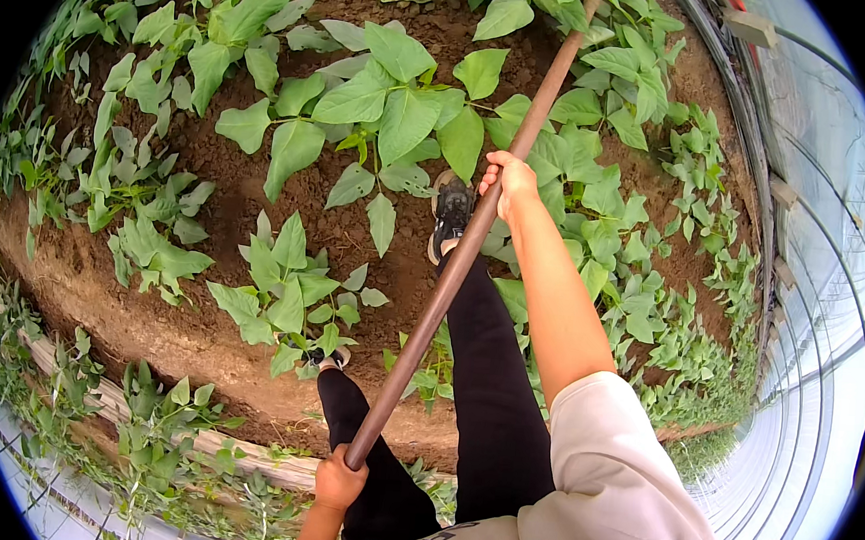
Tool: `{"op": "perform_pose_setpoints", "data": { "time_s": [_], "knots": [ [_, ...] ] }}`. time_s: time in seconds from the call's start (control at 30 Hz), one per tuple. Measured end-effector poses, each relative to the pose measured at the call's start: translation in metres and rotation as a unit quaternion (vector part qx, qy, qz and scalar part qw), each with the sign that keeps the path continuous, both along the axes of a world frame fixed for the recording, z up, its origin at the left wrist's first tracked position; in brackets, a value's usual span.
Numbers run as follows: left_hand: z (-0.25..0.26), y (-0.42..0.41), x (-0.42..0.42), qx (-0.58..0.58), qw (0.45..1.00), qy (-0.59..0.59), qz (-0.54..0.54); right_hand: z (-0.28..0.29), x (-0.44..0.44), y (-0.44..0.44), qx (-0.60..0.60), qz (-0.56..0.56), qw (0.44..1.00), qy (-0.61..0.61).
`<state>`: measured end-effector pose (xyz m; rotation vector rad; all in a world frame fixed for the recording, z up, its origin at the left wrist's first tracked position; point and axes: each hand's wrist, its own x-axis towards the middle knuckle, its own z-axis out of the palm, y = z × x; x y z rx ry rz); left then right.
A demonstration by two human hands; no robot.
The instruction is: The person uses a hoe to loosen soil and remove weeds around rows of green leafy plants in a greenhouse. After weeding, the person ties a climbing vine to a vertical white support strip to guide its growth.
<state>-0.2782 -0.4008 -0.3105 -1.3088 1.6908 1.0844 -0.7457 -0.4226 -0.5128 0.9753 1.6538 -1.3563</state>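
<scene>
A long brown wooden handle [442, 293] runs slantwise from the lower middle to the top right of the view. Low down, my left hand [340, 479] is closed around its near end. My right hand [510, 184] grips the same pole farther up, above my right shoe [452, 210]. Leaves hide the far end of the pole, so the tool's head cannot be seen. Broad-leaved green plants [406, 110] grow in the brown soil [258, 182] around the pole, and some leaves have small holes.
My other shoe [330, 356] stands beside a small leafy plant [287, 297]. A pale wooden board [276, 467] edges the bed at the lower left, with more plants beyond. Curved hoops and clear plastic sheeting [814, 297] line the right side.
</scene>
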Motion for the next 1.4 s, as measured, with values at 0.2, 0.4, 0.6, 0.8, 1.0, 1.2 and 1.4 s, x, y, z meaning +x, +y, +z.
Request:
{"op": "perform_pose_setpoints", "data": {
  "time_s": [0.2, 0.4, 0.6, 0.8, 1.0, 1.2, 1.4],
  "knots": [
    [0.018, -0.001, 0.085, 0.035, 0.999, -0.026, -0.019, 0.012, 0.079, 0.007, -0.002, -0.003, 0.998, -0.063],
    [0.025, -0.015, 0.163, 0.01, 0.998, -0.044, -0.036, 0.054, 0.143, 0.013, -0.026, -0.025, 0.998, -0.058],
    [-0.027, -0.075, 0.25, -0.092, 0.991, 0.047, -0.087, 0.116, 0.199, -0.021, -0.092, -0.05, 0.994, 0.019],
    [-0.028, -0.12, 0.385, -0.15, 0.981, 0.066, -0.099, 0.212, 0.34, -0.026, -0.114, -0.084, 0.988, 0.065],
    [0.066, -0.155, 0.553, -0.122, 0.983, -0.037, -0.129, 0.231, 0.517, -0.028, -0.076, -0.152, 0.984, -0.049],
    [0.166, -0.139, 0.639, -0.072, 0.977, -0.123, -0.161, 0.228, 0.605, 0.001, -0.012, -0.169, 0.974, -0.148],
    [0.233, -0.11, 0.606, 0.071, 0.975, -0.174, -0.123, 0.188, 0.624, 0.029, -0.027, -0.157, 0.973, -0.166]
  ]
}}
